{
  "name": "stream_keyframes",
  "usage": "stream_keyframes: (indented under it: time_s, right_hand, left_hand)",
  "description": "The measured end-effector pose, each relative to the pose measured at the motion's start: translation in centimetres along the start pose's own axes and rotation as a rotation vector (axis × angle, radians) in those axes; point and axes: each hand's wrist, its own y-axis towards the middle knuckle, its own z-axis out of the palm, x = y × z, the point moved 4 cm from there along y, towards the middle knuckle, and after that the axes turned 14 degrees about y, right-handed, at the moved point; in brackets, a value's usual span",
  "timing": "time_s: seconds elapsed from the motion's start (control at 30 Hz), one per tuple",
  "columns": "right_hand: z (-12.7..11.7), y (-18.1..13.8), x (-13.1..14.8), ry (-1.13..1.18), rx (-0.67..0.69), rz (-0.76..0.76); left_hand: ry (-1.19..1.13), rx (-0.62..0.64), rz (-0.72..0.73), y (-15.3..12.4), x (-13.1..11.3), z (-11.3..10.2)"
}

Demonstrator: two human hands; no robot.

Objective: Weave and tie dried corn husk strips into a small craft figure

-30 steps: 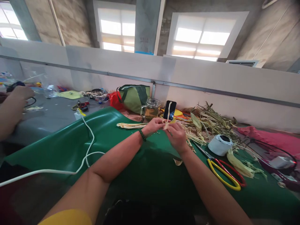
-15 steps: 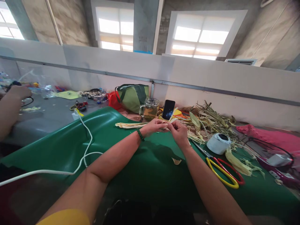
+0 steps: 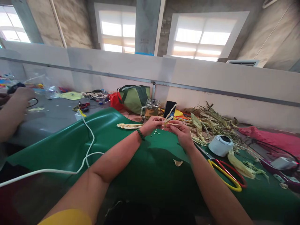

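Observation:
Both my hands meet above the green mat (image 3: 131,168), pinching a pale corn husk strip (image 3: 169,115) that sticks up between them. My left hand (image 3: 152,123), with a green bead bracelet at the wrist, is closed on its near end. My right hand (image 3: 180,131) is closed on the strip from the other side. A flat bundle of husk strips (image 3: 128,125) lies on the mat just left of my hands. A small husk scrap (image 3: 177,162) lies on the mat below them.
Behind my hands stand a glass mug of tea (image 3: 151,109) and a phone (image 3: 169,109). A heap of dried husks (image 3: 211,122), a white tape roll (image 3: 220,145) and red-and-yellow scissors (image 3: 225,175) lie to the right. A white cable (image 3: 86,147) crosses the mat. Another person's hand (image 3: 20,95) is far left.
The husk strip was folded down between my fingers half a second ago; its free end now sticks up again. My hands stay together at the same spot.

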Motion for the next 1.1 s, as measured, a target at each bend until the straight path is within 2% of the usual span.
stream_keyframes:
  time_s: [0.1, 0.17, 0.27, 0.43, 0.53, 0.63, 0.8, 0.9, 1.0, 1.1]
  right_hand:
    - [0.1, 0.0, 0.5, -0.230, -0.013, -0.186]
    - [0.1, 0.1, 0.6, -0.328, -0.017, -0.254]
    - [-0.1, 0.5, -0.1, -0.343, -0.014, -0.167]
    - [-1.1, 1.0, -1.8, -0.141, -0.105, 0.111]
    - [-1.6, 1.2, -2.4, -0.084, -0.157, 0.169]
    - [-1.6, 1.2, -2.2, -0.114, -0.171, 0.117]
    - [-0.3, 0.5, -0.1, -0.255, -0.079, -0.113]
    - [0.5, 0.1, 0.8, -0.332, -0.034, -0.223]
    - [0.8, 0.1, 0.5, -0.359, 0.000, -0.189]
    - [0.5, 0.3, -0.1, -0.317, -0.030, -0.114]
  left_hand:
    - [0.021, 0.005, 0.002, 0.0, 0.1, 0.2]
    - [0.077, 0.006, 0.011, 0.0, 0.1, 0.5]
    - [0.163, -0.008, 0.032, 0.0, -0.1, 0.7]
    - [0.179, 0.024, 0.060, -0.1, -0.4, 1.1]
    - [0.183, 0.047, 0.063, -0.4, -0.6, 1.6]
    - [0.189, 0.053, 0.087, -0.7, -0.9, 2.0]
    - [0.126, -0.081, 0.109, -0.5, -0.9, 1.2]
    - [0.142, -0.051, 0.075, -0.3, -0.7, 0.9]
    - [0.200, -0.030, 0.096, -0.2, -0.6, 1.2]
    - [0.230, -0.031, 0.128, -0.2, -0.6, 1.6]
